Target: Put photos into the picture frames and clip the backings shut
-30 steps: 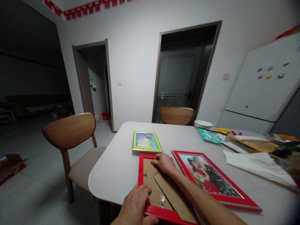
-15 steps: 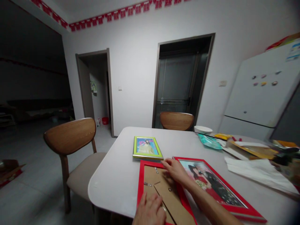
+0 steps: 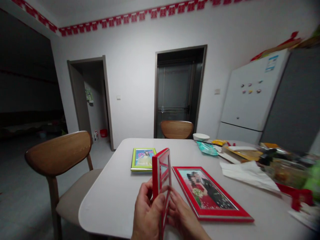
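A red picture frame (image 3: 155, 171) stands tilted up on edge above the table, its glossy front turned to the right. My left hand (image 3: 147, 210) is closed round its left side, thumb on the front. My right hand (image 3: 181, 210) is closed at its lower right edge, some fingers hidden behind the frame. Flat on the table to the right lies a second red frame (image 3: 200, 216) with a photo of two people. A lime-green frame (image 3: 133, 160) with a photo of a person in a pale dress lies behind, partly covered by the held frame.
The white table (image 3: 107, 200) has a rounded left corner. White paper (image 3: 247, 171), a teal packet (image 3: 207, 148), a white bowl (image 3: 201, 136) and mixed clutter lie at the right. Wooden chairs stand left (image 3: 62, 151) and behind (image 3: 177, 129). A white refrigerator (image 3: 247, 103) stands back right.
The red frame, which lay back side up under my hands, is now lifted and turned on edge, showing its front. Both hands have closed on it. The view has swung right.
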The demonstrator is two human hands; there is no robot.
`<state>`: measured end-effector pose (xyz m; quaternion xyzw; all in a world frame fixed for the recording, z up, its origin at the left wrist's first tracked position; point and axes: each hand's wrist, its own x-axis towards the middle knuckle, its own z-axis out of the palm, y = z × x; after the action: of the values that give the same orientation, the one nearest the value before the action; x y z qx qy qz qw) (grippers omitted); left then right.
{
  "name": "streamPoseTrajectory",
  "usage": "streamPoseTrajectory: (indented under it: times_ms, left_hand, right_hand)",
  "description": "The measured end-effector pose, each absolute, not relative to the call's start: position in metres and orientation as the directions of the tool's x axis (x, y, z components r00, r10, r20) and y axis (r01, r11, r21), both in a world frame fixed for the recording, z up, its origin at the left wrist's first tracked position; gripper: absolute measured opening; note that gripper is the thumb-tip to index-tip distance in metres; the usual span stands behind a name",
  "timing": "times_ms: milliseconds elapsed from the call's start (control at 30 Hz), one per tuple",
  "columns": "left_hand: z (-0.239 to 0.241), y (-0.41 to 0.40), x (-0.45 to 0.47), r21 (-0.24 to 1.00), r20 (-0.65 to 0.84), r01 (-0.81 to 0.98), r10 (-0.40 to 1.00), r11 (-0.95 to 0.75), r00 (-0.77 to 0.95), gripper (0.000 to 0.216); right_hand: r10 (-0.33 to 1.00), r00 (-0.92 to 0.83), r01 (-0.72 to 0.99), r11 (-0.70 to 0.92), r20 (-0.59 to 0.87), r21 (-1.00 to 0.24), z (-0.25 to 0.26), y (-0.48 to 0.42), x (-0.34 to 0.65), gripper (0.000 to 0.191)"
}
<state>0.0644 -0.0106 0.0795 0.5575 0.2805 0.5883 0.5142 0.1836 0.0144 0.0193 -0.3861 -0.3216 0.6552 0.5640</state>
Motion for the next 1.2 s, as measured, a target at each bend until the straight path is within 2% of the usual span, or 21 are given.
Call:
streamPoseTrajectory:
  times_ms: [100, 167, 233, 300, 367, 400, 433, 467, 567, 700, 833, 1000, 1200]
  left_hand:
    - [0.079, -0.004, 0.081, 0.878, 0.353, -0.402, 0.92, -0.262, 0.171, 0.035]
    - [0.081, 0.004, 0.085, 0.85, 0.368, -0.458, 0.915, -0.259, 0.166, 0.042]
    - [0.084, 0.014, 0.087, 0.826, 0.352, -0.516, 0.922, -0.224, 0.163, 0.05]
    - [0.085, 0.023, 0.093, 0.831, 0.317, -0.535, 0.921, -0.155, 0.225, 0.051]
    - [0.078, 0.03, 0.106, 0.858, 0.29, -0.505, 0.901, -0.095, 0.324, 0.047]
    - [0.072, 0.033, 0.115, 0.875, 0.283, -0.476, 0.889, -0.086, 0.36, 0.045]
    - [0.064, 0.035, 0.125, 0.902, 0.272, -0.422, 0.882, -0.093, 0.385, 0.045]
    - [0.056, 0.037, 0.135, 0.934, 0.253, -0.338, 0.883, -0.117, 0.394, 0.045]
    - [0.032, 0.041, 0.159, 0.978, 0.195, -0.008, 0.894, -0.21, 0.404, 0.05]
    - [0.013, 0.044, 0.166, 0.94, 0.174, 0.209, 0.905, -0.271, 0.388, 0.052]
    - [0.011, 0.046, 0.158, 0.857, 0.186, 0.373, 0.888, -0.355, 0.42, 0.06]
    - [0.014, 0.064, 0.134, 0.743, 0.183, 0.523, 0.879, -0.417, 0.439, 0.064]
    - [0.023, 0.121, 0.094, 0.481, 0.259, 0.766, 0.904, -0.426, 0.34, 0.058]
  right_hand:
    - [0.994, 0.098, -0.598, 0.013, -0.057, -0.802, 0.021, 0.015, 0.184, 0.06]
    - [0.976, 0.217, -0.525, 0.092, -0.029, -0.846, 0.029, 0.019, 0.207, 0.064]
    - [0.964, 0.263, -0.377, 0.055, -0.05, -0.924, 0.04, 0.025, 0.242, 0.063]
    - [0.94, 0.314, -0.187, -0.072, -0.129, -0.98, 0.051, 0.034, 0.282, 0.062]
    - [0.911, 0.407, 0.044, -0.083, -0.058, -0.996, 0.059, 0.046, 0.318, 0.062]
    - [0.908, 0.42, 0.223, -0.102, 0.001, -0.97, 0.06, 0.053, 0.334, 0.06]
    - [0.91, 0.412, 0.394, -0.137, 0.042, -0.909, 0.061, 0.061, 0.348, 0.057]
    - [0.909, 0.414, 0.46, -0.158, 0.054, -0.874, 0.059, 0.069, 0.361, 0.055]
    - [0.902, 0.422, 0.593, -0.203, 0.086, -0.779, 0.049, 0.092, 0.388, 0.048]
    - [0.904, 0.402, 0.733, -0.224, 0.143, -0.642, 0.028, 0.112, 0.405, 0.04]
    - [0.912, 0.378, 0.81, -0.243, 0.16, -0.533, 0.012, 0.116, 0.407, 0.036]
    - [0.929, 0.338, 0.856, -0.237, 0.149, -0.459, 0.013, 0.109, 0.401, 0.037]
    - [0.928, 0.294, 0.886, -0.175, 0.228, -0.43, 0.033, 0.1, 0.372, 0.041]
